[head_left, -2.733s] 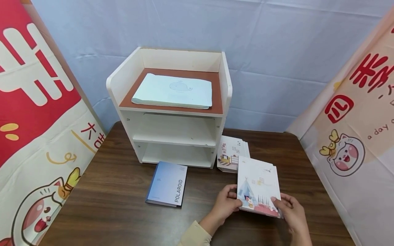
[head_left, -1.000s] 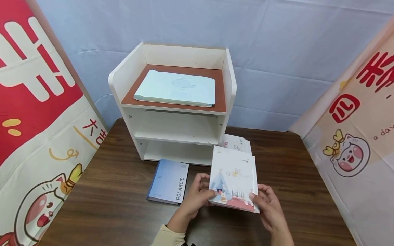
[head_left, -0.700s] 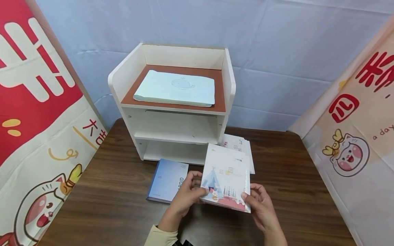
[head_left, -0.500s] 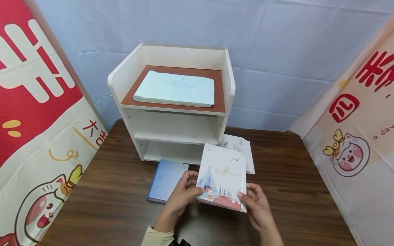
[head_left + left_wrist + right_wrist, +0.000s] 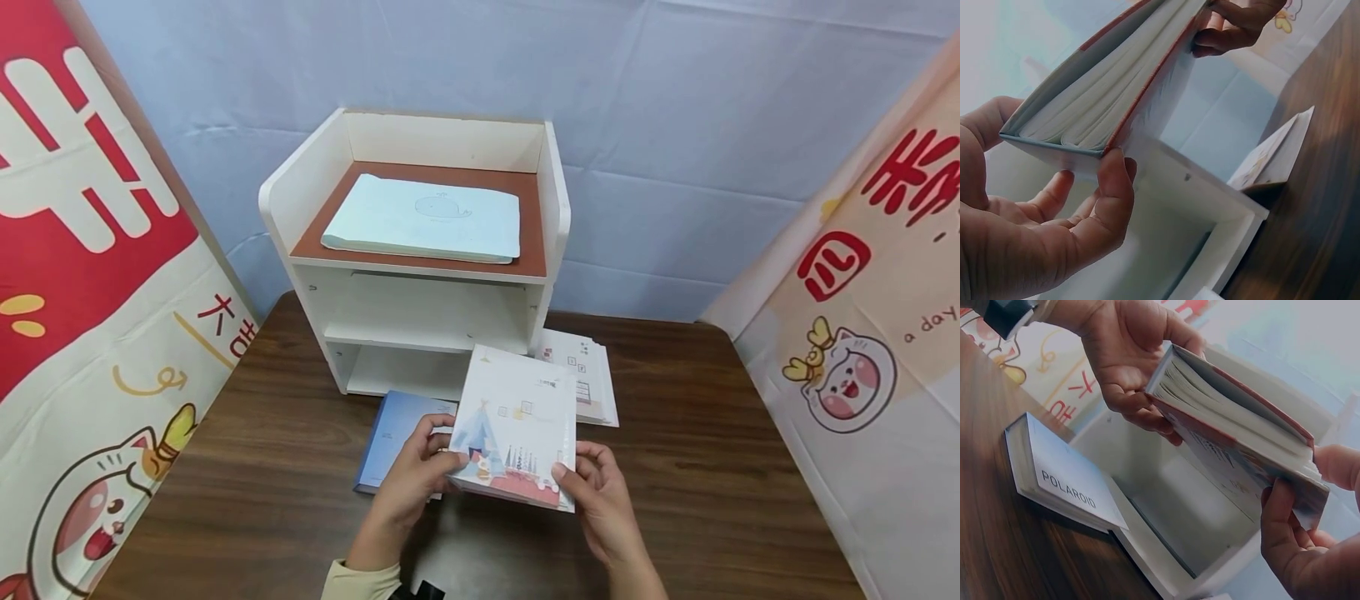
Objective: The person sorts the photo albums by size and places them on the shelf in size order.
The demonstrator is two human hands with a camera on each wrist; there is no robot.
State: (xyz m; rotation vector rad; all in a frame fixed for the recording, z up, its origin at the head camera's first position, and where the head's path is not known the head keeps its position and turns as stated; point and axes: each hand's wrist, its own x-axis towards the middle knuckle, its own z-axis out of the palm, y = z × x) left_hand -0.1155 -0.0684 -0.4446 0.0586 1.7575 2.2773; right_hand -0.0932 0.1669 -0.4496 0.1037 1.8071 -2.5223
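Note:
A white photo album [image 5: 517,400] with a blue tent and pink ground on its cover is held up in front of the shelf, tilted toward the head camera. My left hand [image 5: 408,483] grips its left lower edge, thumb on the cover and fingers underneath. On the opposite lower edge, my right hand [image 5: 603,504] pinches it the same way. The right wrist view shows the thick pages [image 5: 1235,406] between its covers. Partly behind my left hand, a blue POLAROID album [image 5: 1063,469] lies on the table.
A white shelf unit [image 5: 555,196] stands at the back of the wooden table [image 5: 720,467], two compartments facing front. On its brown top lies a pale album [image 5: 375,217] with a whale drawing. Another white album [image 5: 596,375] lies right of the shelf, partly covered by the held one.
Both hands have carried the white album leftward from the table's right side, to before the shelf's lower right. My left hand now overlaps the blue album, and more of the other white album shows.

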